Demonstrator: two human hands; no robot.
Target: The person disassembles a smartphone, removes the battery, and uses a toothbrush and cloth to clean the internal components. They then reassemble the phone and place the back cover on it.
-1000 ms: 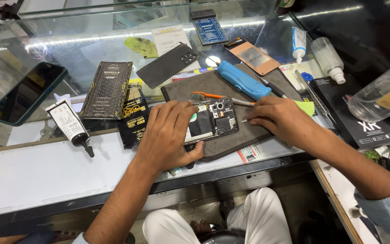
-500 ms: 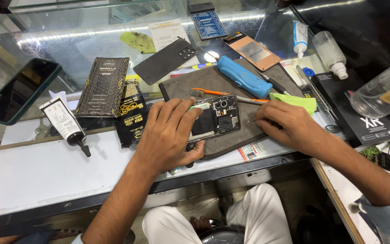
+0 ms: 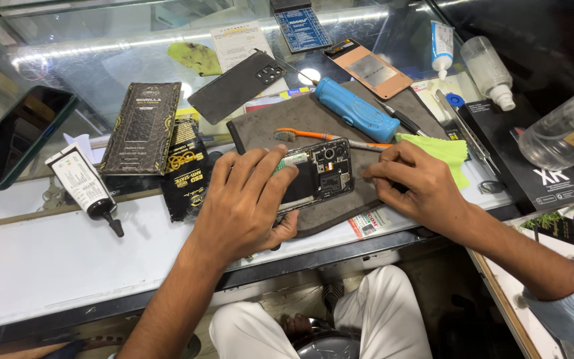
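Head view: opened phone (image 3: 320,174), back off, circuitry exposed, pinned flat on grey mat (image 3: 267,126) under spread left hand (image 3: 244,203). Right hand (image 3: 414,186) fingertips pressed together at phone's edge. Black-and-gold box (image 3: 142,126) upper left on desk (image 3: 54,259); white tube (image 3: 82,186) beside.

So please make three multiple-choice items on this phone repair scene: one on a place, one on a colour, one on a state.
1. Where does the opened black phone lie?
A. on the grey cloth mat
B. on the bare glass
C. on the person's lap

2. What colour is the thick plastic tool handle behind the phone?
A. red
B. blue
C. white

3. What is the left hand doing?
A. hanging free in the air
B. gripping a bottle
C. pressing down on the phone

Answers: 1 A, the mat shows on all sides of the phone. 2 B, the handle is plainly blue. 3 C, its fingers lie flat over the phone's left part, while the right hand rests beside it.
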